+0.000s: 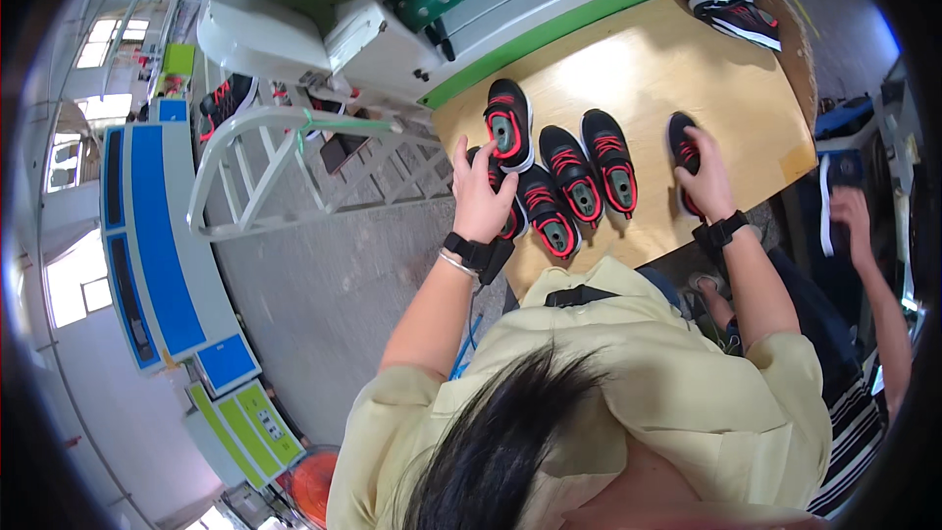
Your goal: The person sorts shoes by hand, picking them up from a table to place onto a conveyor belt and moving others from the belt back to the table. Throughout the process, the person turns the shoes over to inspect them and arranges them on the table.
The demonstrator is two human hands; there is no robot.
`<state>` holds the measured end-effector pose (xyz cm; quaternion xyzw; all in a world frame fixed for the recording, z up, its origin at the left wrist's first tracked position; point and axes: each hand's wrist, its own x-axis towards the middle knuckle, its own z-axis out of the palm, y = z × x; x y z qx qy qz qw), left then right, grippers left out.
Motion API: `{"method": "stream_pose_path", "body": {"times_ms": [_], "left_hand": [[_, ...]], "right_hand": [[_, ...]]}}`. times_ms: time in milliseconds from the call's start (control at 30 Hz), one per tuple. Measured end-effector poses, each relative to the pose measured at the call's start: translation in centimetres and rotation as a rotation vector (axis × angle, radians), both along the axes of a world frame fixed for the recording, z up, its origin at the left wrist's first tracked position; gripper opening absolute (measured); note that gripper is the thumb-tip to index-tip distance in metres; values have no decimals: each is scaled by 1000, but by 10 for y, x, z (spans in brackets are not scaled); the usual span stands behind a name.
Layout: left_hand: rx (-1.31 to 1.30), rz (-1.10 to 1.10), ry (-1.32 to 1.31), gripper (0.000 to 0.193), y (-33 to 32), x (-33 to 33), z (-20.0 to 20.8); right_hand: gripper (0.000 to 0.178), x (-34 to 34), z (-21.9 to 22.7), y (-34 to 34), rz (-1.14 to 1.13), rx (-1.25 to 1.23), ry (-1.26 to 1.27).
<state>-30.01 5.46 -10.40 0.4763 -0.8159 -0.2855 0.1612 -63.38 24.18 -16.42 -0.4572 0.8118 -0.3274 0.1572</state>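
Note:
Several black sneakers with red laces and red collar linings stand on the wooden tabletop, some with grey-green shoe lasts inside. My left hand (pixel 478 204) is at the left end of the group, closed over a sneaker (pixel 512 223) it partly hides. Against its fingertips another sneaker (pixel 506 118) sits farther back, partly over that one. Beside them stand a third sneaker (pixel 547 211), then one (pixel 571 172) and another (pixel 612 162) to the right. Apart from these, my right hand (pixel 706 177) grips a sneaker (pixel 683 145), thumb on the near side and fingers over its top.
A large machine (pixel 549 15) with a green edge borders the table's far side. At the back right, a cardboard box (pixel 800 49) holds sneakers (pixel 736 15). A white metal rack (pixel 294 172) stands left. A co-worker's arm (pixel 873 275) reaches in at right, the hand by a white-soled shoe.

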Motion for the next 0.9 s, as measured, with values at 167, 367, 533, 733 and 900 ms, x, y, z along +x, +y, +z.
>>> {"method": "stream_pose_path", "body": {"times_ms": [167,367,533,733,900], "left_hand": [[27,-7,-59,76,5,-5,-20],[75,41,-262,102,20,-14,-33],[-92,27,-275,107,19,-16,-40],[-34,-1,-305,111,18,-20,-31],[73,68,-156,102,17,-18,-24]], "right_hand": [[52,49,-5,-6,77,-85,-98],[39,35,9,-4,10,-74,-368],[40,-29,-26,-32,-29,-15,-46],[67,-67,-52,-155,-98,236,-921],[77,10,-43,-228,-315,105,-960]]}}
